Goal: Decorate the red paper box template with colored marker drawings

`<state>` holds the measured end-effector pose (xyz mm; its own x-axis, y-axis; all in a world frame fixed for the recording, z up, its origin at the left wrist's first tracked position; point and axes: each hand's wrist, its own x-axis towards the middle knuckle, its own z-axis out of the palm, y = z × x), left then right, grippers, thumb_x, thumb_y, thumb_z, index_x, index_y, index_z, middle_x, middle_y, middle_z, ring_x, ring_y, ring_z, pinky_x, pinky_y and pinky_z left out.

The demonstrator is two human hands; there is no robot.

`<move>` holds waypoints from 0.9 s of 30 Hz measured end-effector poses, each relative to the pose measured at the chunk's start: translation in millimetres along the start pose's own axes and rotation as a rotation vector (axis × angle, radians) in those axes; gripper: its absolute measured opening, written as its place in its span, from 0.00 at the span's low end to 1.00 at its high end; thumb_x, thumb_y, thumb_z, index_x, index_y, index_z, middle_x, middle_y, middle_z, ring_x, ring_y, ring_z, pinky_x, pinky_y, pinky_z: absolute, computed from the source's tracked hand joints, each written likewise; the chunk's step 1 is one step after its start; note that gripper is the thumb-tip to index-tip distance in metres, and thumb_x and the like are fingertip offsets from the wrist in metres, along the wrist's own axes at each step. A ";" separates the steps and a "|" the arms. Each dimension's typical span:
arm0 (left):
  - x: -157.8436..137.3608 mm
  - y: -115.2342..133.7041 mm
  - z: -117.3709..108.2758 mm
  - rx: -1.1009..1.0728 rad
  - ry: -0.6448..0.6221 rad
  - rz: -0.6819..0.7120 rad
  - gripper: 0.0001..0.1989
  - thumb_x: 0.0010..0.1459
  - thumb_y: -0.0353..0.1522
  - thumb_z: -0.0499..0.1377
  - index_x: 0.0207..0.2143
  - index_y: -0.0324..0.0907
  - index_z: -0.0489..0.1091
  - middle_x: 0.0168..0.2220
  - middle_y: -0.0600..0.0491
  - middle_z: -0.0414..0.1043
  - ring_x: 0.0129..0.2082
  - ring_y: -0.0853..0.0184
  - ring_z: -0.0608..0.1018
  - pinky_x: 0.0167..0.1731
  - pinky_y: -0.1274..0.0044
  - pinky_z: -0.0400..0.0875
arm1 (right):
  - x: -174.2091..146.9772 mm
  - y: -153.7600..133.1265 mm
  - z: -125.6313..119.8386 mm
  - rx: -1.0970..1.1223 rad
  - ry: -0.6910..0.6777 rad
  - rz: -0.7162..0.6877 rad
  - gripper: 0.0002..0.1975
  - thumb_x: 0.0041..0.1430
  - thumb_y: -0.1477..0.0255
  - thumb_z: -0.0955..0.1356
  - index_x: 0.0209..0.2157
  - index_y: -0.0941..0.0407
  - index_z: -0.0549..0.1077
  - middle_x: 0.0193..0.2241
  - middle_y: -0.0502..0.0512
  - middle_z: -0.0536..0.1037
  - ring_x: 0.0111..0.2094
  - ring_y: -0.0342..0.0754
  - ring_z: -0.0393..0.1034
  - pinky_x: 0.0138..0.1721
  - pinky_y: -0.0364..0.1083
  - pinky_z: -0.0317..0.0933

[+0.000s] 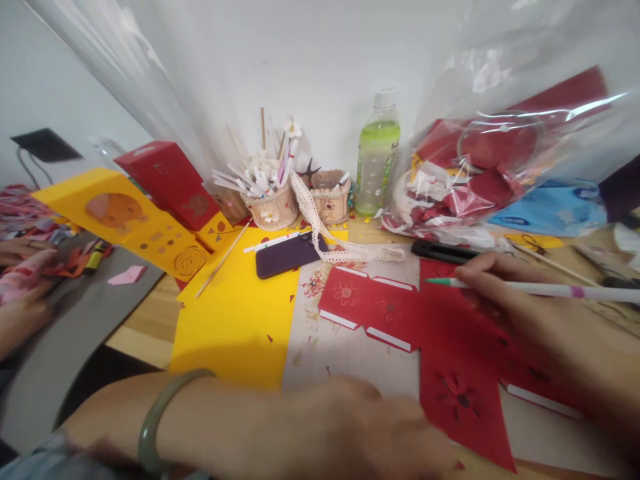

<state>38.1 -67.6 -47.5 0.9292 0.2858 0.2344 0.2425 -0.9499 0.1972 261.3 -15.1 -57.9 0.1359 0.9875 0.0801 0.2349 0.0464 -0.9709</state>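
Note:
My right hand (520, 300) pinches a slim white pen (537, 289) with a green tip and a purple band. It hovers over a red card cutout (450, 313), the tip pointing left. The flat cutout has white strips on its tab edges and flower shapes cut or drawn on its panels. My left hand (350, 427) is at the bottom middle, in front of the cutout's lower edge, its fingers smeared by motion. A green bangle (153, 423) circles that wrist. I cannot tell whether the left hand holds anything.
Yellow card (230, 320) lies left, beneath a dark phone (287, 255) and lace ribbon (360, 251). Behind stand pen holders (273, 210), a green-liquid bottle (379, 160) and a plastic bag (460, 180). Yellow and red boxes (125, 217) lean left, near another person's hands (25, 280).

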 end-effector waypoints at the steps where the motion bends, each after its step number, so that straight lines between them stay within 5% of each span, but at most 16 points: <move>1: -1.0 -10.0 -2.2 0.038 0.072 -0.059 0.13 0.57 0.25 0.50 0.21 0.42 0.67 0.22 0.55 0.64 0.22 0.70 0.66 0.14 0.78 0.55 | -2.3 -0.9 3.2 -0.065 -0.057 -0.011 0.12 0.52 0.65 0.70 0.22 0.55 0.67 0.16 0.45 0.64 0.16 0.38 0.52 0.15 0.41 0.42; 6: -0.1 -74.1 -10.2 -0.074 0.111 -0.295 0.14 0.51 0.20 0.45 0.27 0.39 0.68 0.29 0.52 0.67 0.30 0.69 0.70 0.30 0.77 0.66 | -0.3 13.2 16.5 -0.108 -0.285 -0.063 0.12 0.54 0.66 0.69 0.23 0.54 0.62 0.22 0.45 0.65 0.22 0.40 0.56 0.21 0.41 0.49; 10: 8.5 -106.2 -1.5 -0.102 0.088 -0.333 0.14 0.53 0.22 0.46 0.33 0.38 0.71 0.34 0.50 0.67 0.35 0.66 0.71 0.37 0.74 0.67 | 3.2 31.2 18.1 -0.146 -0.341 -0.066 0.12 0.56 0.66 0.67 0.24 0.54 0.61 0.21 0.45 0.63 0.22 0.41 0.55 0.22 0.41 0.49; 15: 16.4 -121.9 15.5 -0.131 0.052 -0.282 0.16 0.58 0.25 0.48 0.42 0.40 0.73 0.35 0.50 0.66 0.36 0.66 0.71 0.37 0.75 0.68 | 3.1 36.5 19.7 -0.190 -0.354 -0.038 0.10 0.58 0.66 0.65 0.26 0.53 0.62 0.23 0.46 0.67 0.24 0.42 0.59 0.24 0.41 0.52; 27: 15.2 -132.3 22.3 -0.141 0.079 -0.202 0.15 0.60 0.26 0.50 0.40 0.44 0.75 0.33 0.52 0.67 0.32 0.69 0.71 0.33 0.78 0.67 | 3.9 33.8 20.9 -0.272 -0.376 0.039 0.13 0.59 0.59 0.63 0.26 0.53 0.63 0.24 0.48 0.68 0.24 0.45 0.60 0.23 0.43 0.54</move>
<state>26.4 59.7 -91.3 0.8398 0.4826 0.2489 0.3747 -0.8468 0.3775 249.7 -6.6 -95.1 -0.1971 0.9761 -0.0914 0.4874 0.0166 -0.8730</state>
